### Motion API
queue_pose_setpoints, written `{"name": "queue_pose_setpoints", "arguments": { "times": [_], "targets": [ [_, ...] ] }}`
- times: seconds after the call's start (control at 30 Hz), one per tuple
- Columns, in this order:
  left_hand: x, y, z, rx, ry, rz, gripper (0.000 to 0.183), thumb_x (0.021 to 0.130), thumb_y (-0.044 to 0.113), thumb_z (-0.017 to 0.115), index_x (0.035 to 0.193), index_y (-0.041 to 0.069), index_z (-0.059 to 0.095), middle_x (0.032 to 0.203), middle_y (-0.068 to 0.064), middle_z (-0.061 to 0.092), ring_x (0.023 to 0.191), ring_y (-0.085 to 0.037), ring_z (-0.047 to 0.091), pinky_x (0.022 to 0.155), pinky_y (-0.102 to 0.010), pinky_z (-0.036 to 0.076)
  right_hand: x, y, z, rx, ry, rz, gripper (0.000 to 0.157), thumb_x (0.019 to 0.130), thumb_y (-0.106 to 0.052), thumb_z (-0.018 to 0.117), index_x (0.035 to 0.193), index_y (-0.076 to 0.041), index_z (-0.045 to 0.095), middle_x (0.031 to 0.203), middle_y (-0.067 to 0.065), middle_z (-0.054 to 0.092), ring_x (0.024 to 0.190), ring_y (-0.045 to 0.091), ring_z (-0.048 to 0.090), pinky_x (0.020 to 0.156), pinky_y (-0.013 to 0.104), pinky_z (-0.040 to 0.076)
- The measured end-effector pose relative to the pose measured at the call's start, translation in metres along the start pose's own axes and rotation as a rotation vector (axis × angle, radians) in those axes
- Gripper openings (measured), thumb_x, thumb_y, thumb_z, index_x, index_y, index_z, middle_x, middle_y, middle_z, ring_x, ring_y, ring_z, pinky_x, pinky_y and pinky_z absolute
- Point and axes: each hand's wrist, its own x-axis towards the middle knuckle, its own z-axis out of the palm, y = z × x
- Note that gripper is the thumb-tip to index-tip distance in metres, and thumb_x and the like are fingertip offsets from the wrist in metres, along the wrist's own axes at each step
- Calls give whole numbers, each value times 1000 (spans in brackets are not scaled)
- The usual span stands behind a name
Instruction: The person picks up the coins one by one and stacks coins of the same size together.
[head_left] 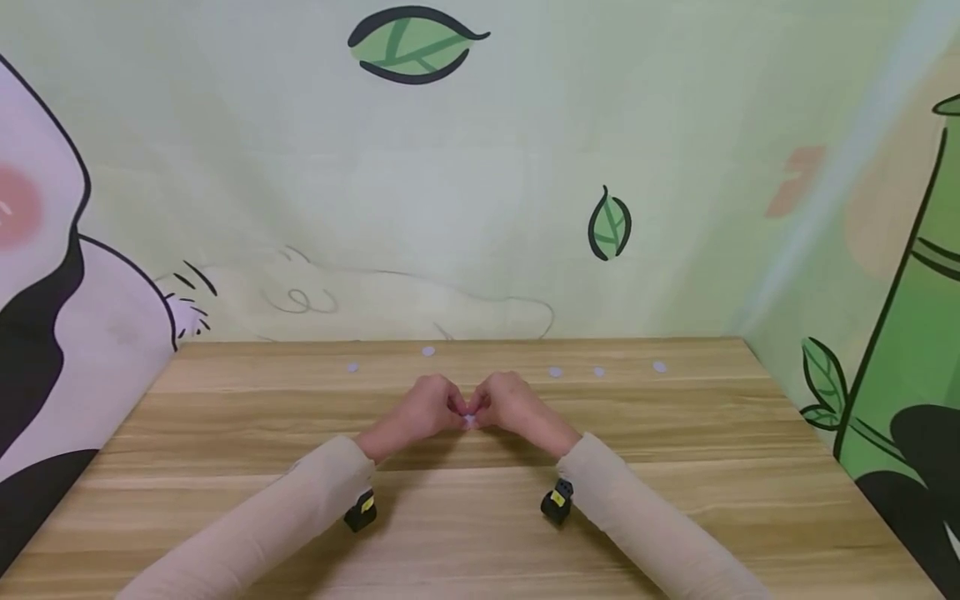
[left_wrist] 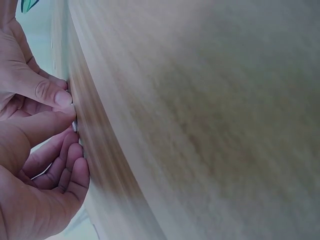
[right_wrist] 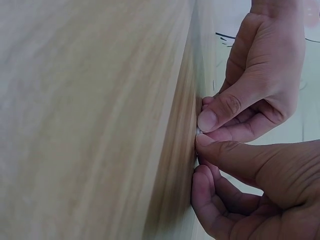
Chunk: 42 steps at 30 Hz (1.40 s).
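At the middle of the table, both hands meet over a small pale, flat piece [head_left: 470, 419]. My left hand [head_left: 429, 408] pinches it from the left between thumb and forefinger. From the right, my right hand [head_left: 512, 402] pinches the same piece, its thumb tip close to the left one. Only a thin whitish edge of the piece [left_wrist: 75, 124] shows between the fingers in the left wrist view; the rest is covered. In the right wrist view the other fingers of both hands are curled, low against the tabletop.
Several small pale round pieces lie spread along the back of the wooden table [head_left: 465, 533], among them one at the left [head_left: 353, 367] and one at the far right [head_left: 660, 367]. Behind the table rises a printed backdrop [head_left: 480, 208] with leaves.
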Motion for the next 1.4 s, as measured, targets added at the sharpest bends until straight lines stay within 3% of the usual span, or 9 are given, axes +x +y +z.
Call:
{"name": "queue_pose_setpoints", "arguments": {
  "times": [0.2, 0.53, 0.87, 1.13, 1.4],
  "targets": [
    [1, 0, -1, -16, -22, 19, 7, 81, 3, 85, 83, 1, 79, 80, -5, 75, 73, -10, 61, 68, -24, 54, -2, -1, -1, 2, -9, 32, 5, 84, -8, 83, 87, -10, 80, 84, 0, 75, 76, 12, 58, 77, 28, 51],
    [3, -9, -7, -16, -118, 129, 10, 78, -2, 84, 86, -2, 77, 79, -6, 75, 70, -4, 63, 66, -17, 53, -6, 0, 0, 2, -4, 9, 4, 85, -7, 82, 88, -6, 80, 85, 1, 76, 76, 11, 57, 75, 27, 51],
    [2, -3, -4, -53, -147, 68, 8, 83, -4, 81, 89, -2, 77, 83, -6, 74, 74, -8, 61, 69, -21, 54, -12, 5, -2, -11, -1, -17, 4, 85, -7, 82, 89, -6, 80, 85, 1, 76, 78, 11, 59, 79, 29, 52],
    [4, -1, -3, -32, -196, 96, 9, 85, -5, 78, 93, -1, 77, 87, -6, 75, 77, -9, 63, 73, -23, 56, -19, 8, -3, -27, 9, -38, 4, 85, -6, 81, 89, -8, 81, 87, 2, 77, 80, 11, 61, 79, 28, 52],
    [4, 3, 4, -36, -204, 172, 11, 82, -3, 81, 91, -1, 77, 84, -4, 75, 76, -6, 63, 70, -19, 54, -29, 13, -6, 4, -1, -22, 7, 83, -3, 82, 88, -7, 80, 84, 0, 75, 74, 8, 55, 72, 23, 48]
  ]
}}
